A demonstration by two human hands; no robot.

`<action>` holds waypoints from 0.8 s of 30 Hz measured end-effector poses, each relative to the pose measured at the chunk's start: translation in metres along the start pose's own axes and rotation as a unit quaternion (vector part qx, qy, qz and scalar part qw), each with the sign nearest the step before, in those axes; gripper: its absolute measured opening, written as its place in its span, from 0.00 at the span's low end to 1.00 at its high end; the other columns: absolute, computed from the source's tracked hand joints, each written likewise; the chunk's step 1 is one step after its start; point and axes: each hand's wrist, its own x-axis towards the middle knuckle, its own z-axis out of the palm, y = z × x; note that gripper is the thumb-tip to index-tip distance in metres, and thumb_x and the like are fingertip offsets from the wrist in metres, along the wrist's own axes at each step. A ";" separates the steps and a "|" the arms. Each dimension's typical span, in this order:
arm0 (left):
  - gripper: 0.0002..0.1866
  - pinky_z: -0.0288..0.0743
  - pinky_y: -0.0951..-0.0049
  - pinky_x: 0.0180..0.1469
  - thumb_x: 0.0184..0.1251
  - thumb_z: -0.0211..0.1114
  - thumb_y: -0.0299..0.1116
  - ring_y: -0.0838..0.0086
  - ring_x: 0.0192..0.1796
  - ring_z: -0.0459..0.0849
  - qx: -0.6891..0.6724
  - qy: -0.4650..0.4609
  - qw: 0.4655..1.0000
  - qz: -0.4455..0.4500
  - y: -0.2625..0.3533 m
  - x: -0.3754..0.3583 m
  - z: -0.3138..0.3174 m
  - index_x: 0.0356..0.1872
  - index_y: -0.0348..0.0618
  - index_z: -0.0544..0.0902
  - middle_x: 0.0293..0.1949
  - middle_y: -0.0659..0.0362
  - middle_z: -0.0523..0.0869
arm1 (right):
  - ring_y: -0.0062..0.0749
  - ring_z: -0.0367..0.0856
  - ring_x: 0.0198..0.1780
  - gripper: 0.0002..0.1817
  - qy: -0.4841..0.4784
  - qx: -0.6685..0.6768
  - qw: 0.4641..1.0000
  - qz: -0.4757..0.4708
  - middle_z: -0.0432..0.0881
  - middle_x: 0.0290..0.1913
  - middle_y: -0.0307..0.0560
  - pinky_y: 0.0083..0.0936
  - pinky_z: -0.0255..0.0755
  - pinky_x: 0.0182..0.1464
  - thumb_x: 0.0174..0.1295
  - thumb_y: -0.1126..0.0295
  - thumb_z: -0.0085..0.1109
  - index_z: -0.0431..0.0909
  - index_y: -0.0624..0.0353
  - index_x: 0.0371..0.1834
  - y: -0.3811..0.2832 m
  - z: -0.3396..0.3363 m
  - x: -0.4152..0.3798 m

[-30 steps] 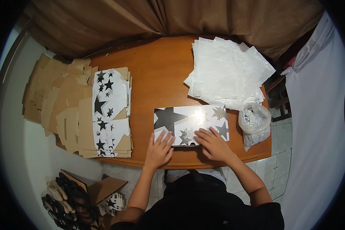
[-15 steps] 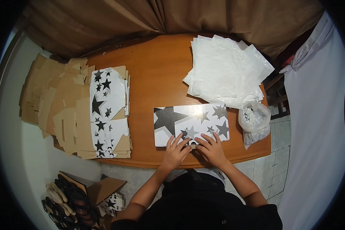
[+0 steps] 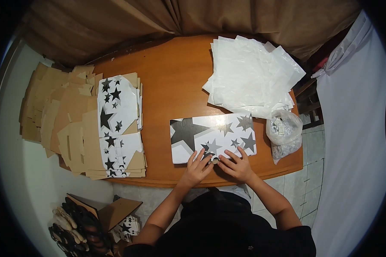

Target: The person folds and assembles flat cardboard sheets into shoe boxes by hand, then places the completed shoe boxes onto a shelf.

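A closed white cardboard box [image 3: 212, 133] printed with black and grey stars lies on the wooden table near its front edge. My left hand [image 3: 196, 171] rests at the box's front side, fingers spread with the tips on the lid. Beside it, my right hand [image 3: 236, 166] lies the same way, its fingers stretched over the lid's front edge. Both thumbs are close to a small dark notch in the middle of that edge. Neither hand grips the box around its sides.
Flat star-printed cardboard [image 3: 118, 103] and brown cardboard pieces [image 3: 68, 107] are stacked at the left. White plastic sheets [image 3: 253, 73] lie at the back right, with a clear bag of small packets [image 3: 283, 132] before them. Shoes [image 3: 79, 227] are at the lower left.
The view has shifted slightly. My hands remain at the front edge of the box, with the thumbs drawn slightly apart around the notch.
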 end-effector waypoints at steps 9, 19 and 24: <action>0.08 0.61 0.47 0.62 0.54 0.65 0.28 0.50 0.62 0.73 0.027 0.026 0.999 0.031 -0.005 -0.003 0.007 0.37 0.43 0.82 0.53 0.54 0.79 | 0.37 0.74 0.59 0.09 0.008 0.005 1.000 0.004 0.78 0.55 0.36 0.53 0.57 0.62 0.56 0.64 0.56 0.80 0.46 0.39 0.000 0.001 0.001; 0.10 0.61 0.48 0.63 0.55 0.64 0.28 0.51 0.62 0.74 0.010 0.031 0.999 0.004 -0.002 -0.004 0.008 0.39 0.43 0.81 0.51 0.54 0.80 | 0.36 0.76 0.56 0.09 0.026 0.007 1.000 0.017 0.80 0.53 0.40 0.52 0.61 0.62 0.55 0.65 0.58 0.81 0.49 0.39 0.001 0.001 0.003; 0.09 0.63 0.48 0.61 0.54 0.65 0.26 0.51 0.61 0.75 0.017 0.033 0.999 -0.005 0.001 0.000 0.004 0.38 0.42 0.81 0.50 0.55 0.80 | 0.37 0.77 0.57 0.08 0.023 0.015 0.999 0.020 0.81 0.52 0.43 0.54 0.61 0.63 0.56 0.67 0.57 0.81 0.54 0.37 -0.001 -0.001 0.005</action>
